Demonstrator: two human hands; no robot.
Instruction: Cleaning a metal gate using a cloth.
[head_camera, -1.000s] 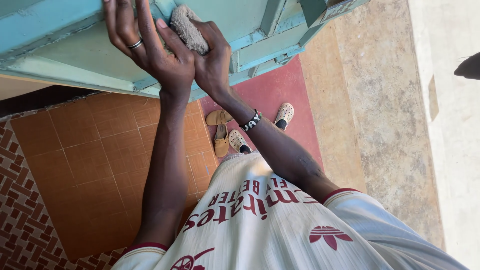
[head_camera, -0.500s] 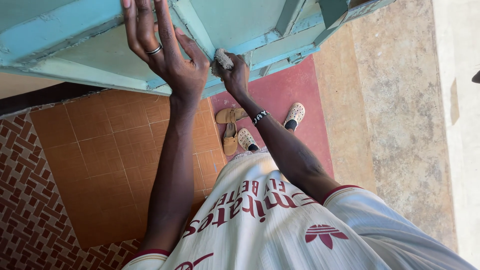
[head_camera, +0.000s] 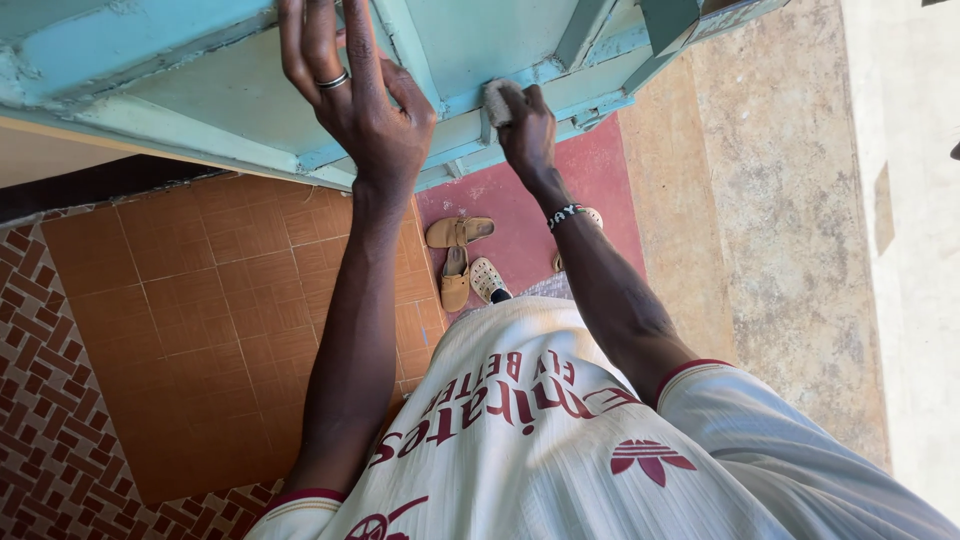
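My left hand (head_camera: 365, 100), a silver ring on one finger, lies flat with spread fingers against a pale teal panelled door (head_camera: 180, 90). My right hand (head_camera: 528, 130) is closed around a small beige cloth (head_camera: 500, 100) and presses it onto a raised rail of the door, to the right of my left hand. A beaded black-and-white band (head_camera: 565, 213) sits on my right wrist. My white shirt with dark red print (head_camera: 520, 440) fills the bottom of the view.
A pair of tan sandals (head_camera: 455, 255) lies on the floor below the door. My feet wear cream perforated clogs (head_camera: 487, 280). Orange tiles (head_camera: 200, 300) lie left, a red strip (head_camera: 520, 230) in the middle, rough concrete (head_camera: 760, 220) right.
My right hand has carried the cloth down from the door panel and then rightward along the rail. My left hand has shifted slightly right, staying flat on the door.
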